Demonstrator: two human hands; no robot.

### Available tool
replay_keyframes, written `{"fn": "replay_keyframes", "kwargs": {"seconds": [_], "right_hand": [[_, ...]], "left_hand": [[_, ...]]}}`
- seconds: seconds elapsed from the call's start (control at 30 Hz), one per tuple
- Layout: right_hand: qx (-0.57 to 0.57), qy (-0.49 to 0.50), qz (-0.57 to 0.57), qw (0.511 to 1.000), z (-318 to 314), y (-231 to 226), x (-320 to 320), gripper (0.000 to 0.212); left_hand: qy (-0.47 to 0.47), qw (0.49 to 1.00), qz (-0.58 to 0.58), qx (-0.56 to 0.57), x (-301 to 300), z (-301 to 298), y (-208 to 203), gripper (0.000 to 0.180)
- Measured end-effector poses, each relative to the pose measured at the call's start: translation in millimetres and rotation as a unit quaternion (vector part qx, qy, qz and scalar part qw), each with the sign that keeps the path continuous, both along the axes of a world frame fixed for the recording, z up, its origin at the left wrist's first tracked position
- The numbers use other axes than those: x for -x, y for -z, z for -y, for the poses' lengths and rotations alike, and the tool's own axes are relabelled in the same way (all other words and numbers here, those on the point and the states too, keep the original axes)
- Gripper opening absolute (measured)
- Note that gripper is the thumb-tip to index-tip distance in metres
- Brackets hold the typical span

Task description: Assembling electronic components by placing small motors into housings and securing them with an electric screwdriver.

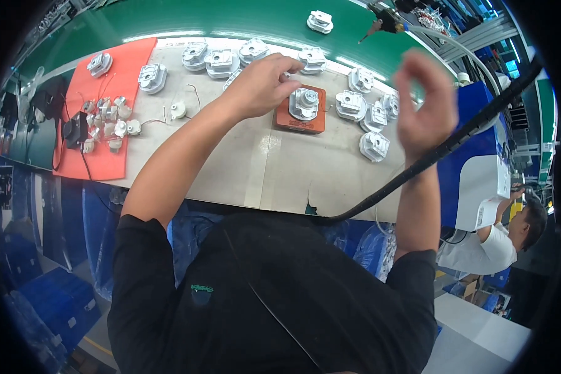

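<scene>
My left hand (263, 86) reaches over the bench beside an orange-brown block (299, 121). Its thumb and fingers are curved but apart, the thumb close to the white plastic housing (304, 105) that sits on the block. A round light-grey piece tops this housing. Whether the thumb touches it I cannot tell. My right hand (425, 103) is raised at the right, above the bench edge, and smeared by motion. Its fingers look bent, and what they hold, if anything, is not clear. Several similar white housings (350, 106) stand between the block and that hand.
More white housings (222, 63) line the bench's far edge, and one (320, 22) lies on the green conveyor (230, 22). Small wired motors (115, 121) rest on an orange-red mat (103, 163). A black cable (393, 185) crosses at right, below a hanging tool (380, 23). A co-worker (502, 240) is at far right.
</scene>
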State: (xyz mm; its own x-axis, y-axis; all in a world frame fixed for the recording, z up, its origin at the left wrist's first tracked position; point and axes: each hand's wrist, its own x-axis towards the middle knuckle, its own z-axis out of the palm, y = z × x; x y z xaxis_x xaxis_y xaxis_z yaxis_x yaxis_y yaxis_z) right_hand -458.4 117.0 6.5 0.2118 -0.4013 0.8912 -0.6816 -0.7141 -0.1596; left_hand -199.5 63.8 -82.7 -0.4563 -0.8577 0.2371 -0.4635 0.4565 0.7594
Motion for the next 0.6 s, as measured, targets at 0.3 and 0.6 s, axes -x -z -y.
{"fn": "replay_keyframes", "kwargs": {"seconds": [0.3, 0.6], "right_hand": [[0.105, 0.150, 0.263, 0.947, 107, -114, -51, 0.056], [-0.037, 0.035, 0.298, 0.953, 84, -92, -53, 0.037]], "left_hand": [[0.081, 0.995, 0.057, 0.023, 16, 1, 3, 0.038], [0.049, 0.994, 0.056, 0.079, 22, -1, 16, 0.028]]}}
